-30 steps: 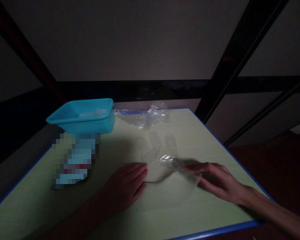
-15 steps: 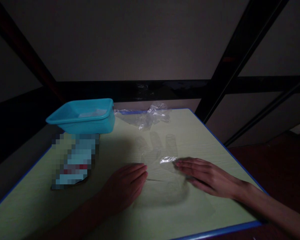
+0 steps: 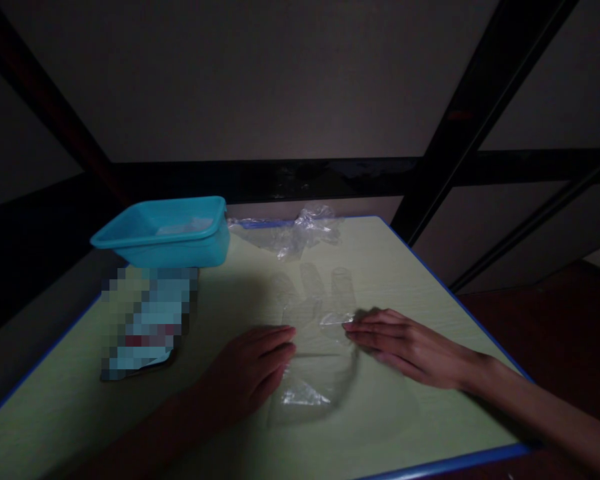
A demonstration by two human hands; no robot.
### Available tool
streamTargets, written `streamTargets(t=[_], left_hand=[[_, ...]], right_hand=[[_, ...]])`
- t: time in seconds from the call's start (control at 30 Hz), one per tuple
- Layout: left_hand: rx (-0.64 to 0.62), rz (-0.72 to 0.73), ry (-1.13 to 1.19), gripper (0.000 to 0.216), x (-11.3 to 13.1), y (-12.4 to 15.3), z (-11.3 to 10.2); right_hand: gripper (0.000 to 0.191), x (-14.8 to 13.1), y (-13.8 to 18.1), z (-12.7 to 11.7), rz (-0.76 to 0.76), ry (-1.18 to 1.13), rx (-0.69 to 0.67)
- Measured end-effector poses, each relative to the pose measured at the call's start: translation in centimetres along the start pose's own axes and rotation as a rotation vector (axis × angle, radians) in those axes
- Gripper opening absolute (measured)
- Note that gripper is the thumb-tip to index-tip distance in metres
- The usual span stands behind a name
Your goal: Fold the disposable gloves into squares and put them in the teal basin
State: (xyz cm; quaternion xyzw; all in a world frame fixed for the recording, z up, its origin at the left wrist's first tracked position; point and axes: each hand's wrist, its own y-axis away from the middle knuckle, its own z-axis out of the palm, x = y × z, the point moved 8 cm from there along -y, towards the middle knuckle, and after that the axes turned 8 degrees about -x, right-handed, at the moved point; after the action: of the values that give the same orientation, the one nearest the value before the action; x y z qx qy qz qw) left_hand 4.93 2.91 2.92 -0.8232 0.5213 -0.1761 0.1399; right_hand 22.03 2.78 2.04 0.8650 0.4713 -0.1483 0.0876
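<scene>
A clear plastic glove [image 3: 314,347] lies flat on the pale green table [image 3: 420,287], its fingers pointing away from me. My left hand [image 3: 250,370] rests palm down on the glove's left edge, fingers stretched out. My right hand [image 3: 405,343] lies flat on its right side, fingertips pressing near the thumb part. A folded piece of the thin plastic [image 3: 305,397] shines between my hands near the cuff.
A turquoise plastic tub [image 3: 167,230] stands at the table's far left. Crumpled clear plastic [image 3: 300,233] lies at the far edge. A blurred-out packet [image 3: 143,320] sits left of my left hand. Dark metal bars [image 3: 460,113] rise behind the table. The scene is dim.
My right hand has come down from a raised, moving pose and slid left, laying the plastic flat on the table. The left hand has stayed put.
</scene>
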Motion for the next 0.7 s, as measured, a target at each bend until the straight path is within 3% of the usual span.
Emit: streamTargets(t=[0.17, 0.33, 0.53, 0.7], left_hand=[[-0.080, -0.070, 0.121, 0.026, -1.1, -0.6, 0.0], [-0.316, -0.296, 0.254, 0.030, -3.6, -1.8, 0.2], [-0.450, -0.476, 0.674, 0.037, -7.0, -3.3, 1.5], [-0.477, -0.672, 1.039, 0.030, -8.9, -3.1, 3.5]], right_hand=[[0.033, 0.4, -0.3, -0.7, 0.006, -0.163, -0.003], [0.034, 1.3, -0.9, -1.8, 0.043, -0.314, 0.019], [0.047, 4.5, -1.7, -1.9, 0.248, -0.581, -0.008], [0.047, 5.9, -3.1, -1.7, 0.276, -0.852, -0.014]])
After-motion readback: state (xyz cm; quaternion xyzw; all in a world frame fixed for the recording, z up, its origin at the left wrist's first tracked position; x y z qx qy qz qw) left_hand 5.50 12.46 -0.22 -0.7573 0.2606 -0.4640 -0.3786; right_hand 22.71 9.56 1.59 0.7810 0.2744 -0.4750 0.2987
